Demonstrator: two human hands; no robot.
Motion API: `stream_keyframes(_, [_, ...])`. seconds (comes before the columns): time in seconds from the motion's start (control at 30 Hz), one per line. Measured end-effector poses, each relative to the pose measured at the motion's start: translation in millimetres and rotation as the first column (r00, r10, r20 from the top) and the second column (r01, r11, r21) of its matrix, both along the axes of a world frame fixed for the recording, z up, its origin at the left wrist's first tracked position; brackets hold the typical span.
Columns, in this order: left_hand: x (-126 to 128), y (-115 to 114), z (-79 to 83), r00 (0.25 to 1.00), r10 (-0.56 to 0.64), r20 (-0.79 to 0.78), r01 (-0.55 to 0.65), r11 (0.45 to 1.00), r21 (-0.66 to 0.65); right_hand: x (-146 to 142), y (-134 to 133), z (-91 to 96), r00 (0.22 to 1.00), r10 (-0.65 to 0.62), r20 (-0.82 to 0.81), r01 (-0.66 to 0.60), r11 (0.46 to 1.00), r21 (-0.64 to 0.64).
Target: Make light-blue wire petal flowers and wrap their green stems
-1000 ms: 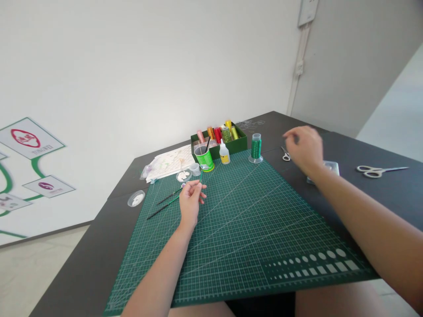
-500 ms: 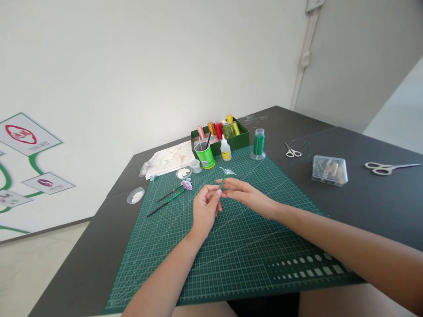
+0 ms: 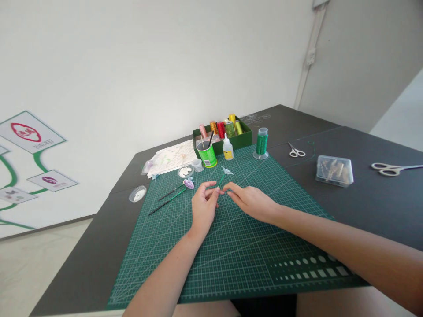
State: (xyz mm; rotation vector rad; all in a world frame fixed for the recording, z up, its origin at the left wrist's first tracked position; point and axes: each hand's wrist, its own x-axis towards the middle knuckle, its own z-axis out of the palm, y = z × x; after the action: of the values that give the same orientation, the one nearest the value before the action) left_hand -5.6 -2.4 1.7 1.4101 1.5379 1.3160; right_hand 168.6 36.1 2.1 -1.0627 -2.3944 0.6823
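Observation:
My left hand [image 3: 204, 207] pinches a thin green thread-wrapped stem [image 3: 221, 179] between thumb and fingers. At the upper end of this stem is a pale, whitish-blue petal or leaf [image 3: 227, 171], leaning to the right. My right hand [image 3: 249, 200] comes in from the right with bent fingers, thumb and forefinger closed together beside the left fingertips. What they pinch is too small to make out, and the stem's lower end is hidden by the fingers. Both hands are above the green cutting mat [image 3: 244, 259].
Left of my hands lie a purple flower [image 3: 188, 183] and dark, partly green stems [image 3: 168, 204]. Behind stand a green can [image 3: 207, 157], a glue bottle [image 3: 228, 149], a green thread spool [image 3: 262, 143] and a thread box [image 3: 243, 140]. Scissors [image 3: 296, 152] and a clear case [image 3: 334, 171] lie right.
My right hand's fingers have gone from stretched out across the stem to bent and pinched, a little lower. The stem and petal now show more plainly above them. The view has shifted slightly.

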Motion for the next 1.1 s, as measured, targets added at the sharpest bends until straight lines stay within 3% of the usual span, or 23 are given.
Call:
stream_keyframes(0.1, [-3.3,2.2,-3.7,0.995,-0.023,-0.092,0.02,0.999,-0.033,5.2,3.7,3.9,0.993,0.076,-0.094,-0.075,0.997,0.019])
stream_keyframes(0.2, [-4.5,2.0,-5.7,0.97,-0.108,-0.217,0.101,0.994,-0.043,12.3,6.7,14.2,0.962,0.11,-0.248,-0.132,0.988,-0.075])
stream_keyframes(0.33, [-0.8,-3.7,-4.0,0.854,-0.215,-0.474,0.201,0.976,-0.081,22.1,13.3,29.8,0.918,0.088,-0.386,-0.19,0.954,-0.233])
stream_keyframes(0.4, [2.4,-7.5,-2.4,0.803,-0.269,-0.532,0.253,0.962,-0.104,25.8,18.7,33.8,0.903,0.041,-0.428,-0.167,0.951,-0.261])
stream_keyframes(0.63, [6.9,-14.1,0.5,0.745,-0.351,-0.567,0.38,0.922,-0.073,29.5,37.3,26.5,0.883,-0.049,-0.467,-0.086,0.961,-0.264])
stream_keyframes(0.83, [6.1,-13.7,0.0,0.771,-0.307,-0.558,0.396,0.917,0.043,30.4,46.5,14.4,0.892,-0.065,-0.447,-0.07,0.958,-0.279])
stream_keyframes(1.1, [7.2,-13.6,1.2,0.812,-0.304,-0.497,0.397,0.913,0.09,31.8,53.4,6.4,0.906,-0.074,-0.417,-0.094,0.925,-0.367])
